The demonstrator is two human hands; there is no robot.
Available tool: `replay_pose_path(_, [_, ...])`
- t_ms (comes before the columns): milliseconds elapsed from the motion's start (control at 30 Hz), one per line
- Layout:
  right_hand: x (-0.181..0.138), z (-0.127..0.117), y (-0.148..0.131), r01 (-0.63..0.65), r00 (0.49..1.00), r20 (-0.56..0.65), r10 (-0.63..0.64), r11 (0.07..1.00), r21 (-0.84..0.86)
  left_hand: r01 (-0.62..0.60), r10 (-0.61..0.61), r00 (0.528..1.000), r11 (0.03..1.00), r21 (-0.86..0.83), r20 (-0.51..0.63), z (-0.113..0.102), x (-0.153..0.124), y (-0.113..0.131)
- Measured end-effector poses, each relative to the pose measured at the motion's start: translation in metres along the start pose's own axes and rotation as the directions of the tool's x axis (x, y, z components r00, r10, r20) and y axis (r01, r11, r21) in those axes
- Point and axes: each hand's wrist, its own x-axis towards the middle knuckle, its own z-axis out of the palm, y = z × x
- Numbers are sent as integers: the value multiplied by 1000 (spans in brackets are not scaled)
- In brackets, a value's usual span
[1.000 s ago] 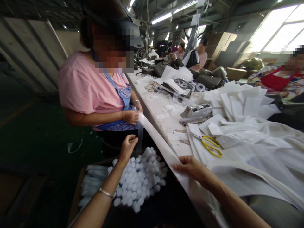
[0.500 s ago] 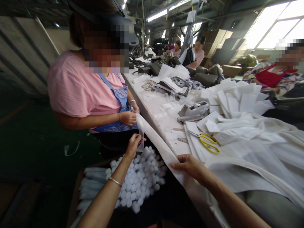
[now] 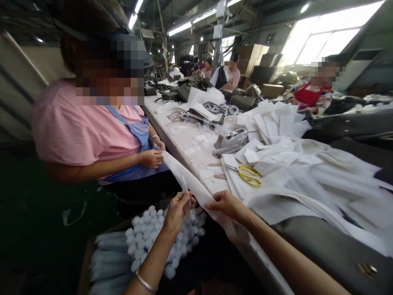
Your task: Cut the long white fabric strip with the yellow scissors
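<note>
While both hands pinch white fabric (image 3: 196,189), yellow scissors (image 3: 249,175) lie near.

Long white fabric strip (image 3: 196,186), stretched taut along the table edge, near end pinched

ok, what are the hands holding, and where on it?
Both the left hand and right hand pinch the near end of the white strip.

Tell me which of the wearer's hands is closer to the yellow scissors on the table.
The right. The right hand holds the white strip at the table edge, just below and left of the yellow scissors. The left hand is farther left, over the white rolls.
</note>
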Motion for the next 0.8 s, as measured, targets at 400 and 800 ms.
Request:
replay_pose_path(400, [-1, 7, -9, 46, 999, 23, -47, 999, 27, -472, 704, 491, -281, 836, 514, 0, -53, 14])
replay_pose_path(800, [-6, 9, -10, 68, 995, 65, -79, 984, 164, -721, 693, 499, 0, 693, 520, 9, -28, -12])
